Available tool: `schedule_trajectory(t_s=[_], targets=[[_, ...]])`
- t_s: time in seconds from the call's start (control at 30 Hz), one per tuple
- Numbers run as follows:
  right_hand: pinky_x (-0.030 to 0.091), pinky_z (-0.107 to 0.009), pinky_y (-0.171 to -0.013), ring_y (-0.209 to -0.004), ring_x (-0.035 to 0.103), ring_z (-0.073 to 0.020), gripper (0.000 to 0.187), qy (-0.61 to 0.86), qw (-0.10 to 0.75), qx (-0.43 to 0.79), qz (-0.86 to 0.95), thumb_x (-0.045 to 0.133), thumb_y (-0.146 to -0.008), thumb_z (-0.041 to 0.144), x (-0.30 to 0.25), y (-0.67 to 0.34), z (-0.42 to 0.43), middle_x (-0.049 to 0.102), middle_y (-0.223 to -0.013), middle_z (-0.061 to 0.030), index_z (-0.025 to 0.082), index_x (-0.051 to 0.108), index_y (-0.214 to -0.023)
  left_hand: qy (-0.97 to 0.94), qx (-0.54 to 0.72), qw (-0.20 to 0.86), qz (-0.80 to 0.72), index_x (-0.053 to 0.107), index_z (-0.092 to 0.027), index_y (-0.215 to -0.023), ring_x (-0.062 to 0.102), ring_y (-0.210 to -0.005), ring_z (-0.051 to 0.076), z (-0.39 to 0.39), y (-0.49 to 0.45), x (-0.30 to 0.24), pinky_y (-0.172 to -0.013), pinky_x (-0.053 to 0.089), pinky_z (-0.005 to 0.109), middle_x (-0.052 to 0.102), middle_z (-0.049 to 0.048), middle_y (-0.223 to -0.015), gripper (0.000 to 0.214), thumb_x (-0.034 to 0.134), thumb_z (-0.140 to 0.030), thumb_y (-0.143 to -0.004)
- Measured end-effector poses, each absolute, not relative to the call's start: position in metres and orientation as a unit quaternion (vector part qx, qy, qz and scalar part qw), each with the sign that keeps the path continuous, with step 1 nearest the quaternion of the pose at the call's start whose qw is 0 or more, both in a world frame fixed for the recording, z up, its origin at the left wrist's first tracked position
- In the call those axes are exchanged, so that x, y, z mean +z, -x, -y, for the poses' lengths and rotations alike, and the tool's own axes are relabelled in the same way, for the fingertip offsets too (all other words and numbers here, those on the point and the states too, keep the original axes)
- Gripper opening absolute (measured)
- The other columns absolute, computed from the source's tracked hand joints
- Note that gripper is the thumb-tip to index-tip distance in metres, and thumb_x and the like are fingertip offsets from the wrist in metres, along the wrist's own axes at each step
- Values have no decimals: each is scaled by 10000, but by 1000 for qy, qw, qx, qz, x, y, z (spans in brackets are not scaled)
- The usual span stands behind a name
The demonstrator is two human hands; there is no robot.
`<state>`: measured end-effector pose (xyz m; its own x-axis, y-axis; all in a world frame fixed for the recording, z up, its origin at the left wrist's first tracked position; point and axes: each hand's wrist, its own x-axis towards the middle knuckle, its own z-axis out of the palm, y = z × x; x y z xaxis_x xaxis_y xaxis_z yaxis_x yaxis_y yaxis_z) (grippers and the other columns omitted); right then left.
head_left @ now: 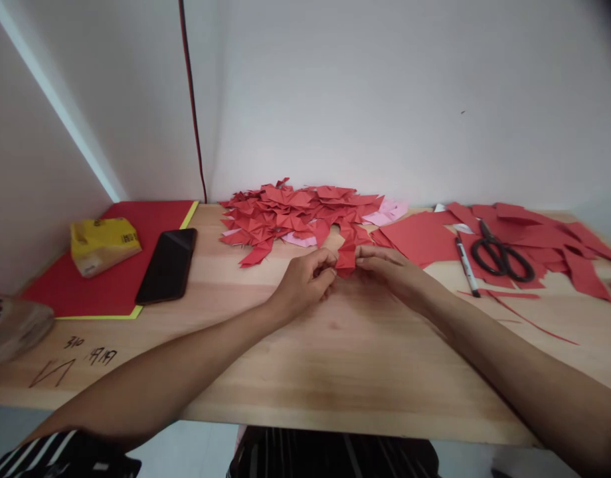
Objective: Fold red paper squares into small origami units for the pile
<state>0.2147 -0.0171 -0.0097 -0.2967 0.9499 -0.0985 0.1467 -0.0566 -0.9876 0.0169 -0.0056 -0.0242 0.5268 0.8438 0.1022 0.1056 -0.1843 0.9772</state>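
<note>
Between my two hands is a small folded piece of red paper (346, 260), held just above the wooden table. My left hand (305, 279) pinches its left edge with thumb and curled fingers. On the other side, my right hand (388, 269) grips the right edge between thumb and fingertips. Right behind it spreads a heap of folded red paper pieces (290, 209), with a few pink ones among them. A flat red paper sheet (418, 236) lies just beyond my right hand.
Black-handled scissors (502, 259), a white marker (467, 267) and red paper scraps (539, 232) lie at the right. At the left, a black phone (167, 265) and a yellow packet (105, 244) rest on red sheets (86, 285). Handwriting marks the table (305, 378). A wall stands behind.
</note>
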Motion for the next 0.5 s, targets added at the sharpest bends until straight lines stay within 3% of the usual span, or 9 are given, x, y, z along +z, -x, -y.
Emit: schedule_trajectory(t_s=[0.23,0.37,0.5], targets=[[327,-244,-545,-568,450,-106,286,486,344,544,591,717,-725,414,-7,-214,16,548,-613,36,186,548,-696,-638,364,577,-357,513,-173,-783,533,-448,67,4,-21,-30,-449,420,163,580,-49,-589,24,519,-151,-776],[348,-235,-535,-557,467,-93,291,489,383,532,576,734,-725,418,-15,-213,12,629,-692,8,174,575,-719,-615,390,586,-356,479,-195,-961,565,-460,94,1,-21,-31,-426,436,181,609,-43,-643,166,534,-248,-813],[392,-231,-541,-546,489,-86,328,488,440,527,538,721,-761,420,-29,-211,4,648,-702,-10,180,524,-657,-590,426,583,-361,418,-195,-939,605,-526,93,1,-21,-28,-510,496,203,633,-11,-720,198,543,-300,-828]])
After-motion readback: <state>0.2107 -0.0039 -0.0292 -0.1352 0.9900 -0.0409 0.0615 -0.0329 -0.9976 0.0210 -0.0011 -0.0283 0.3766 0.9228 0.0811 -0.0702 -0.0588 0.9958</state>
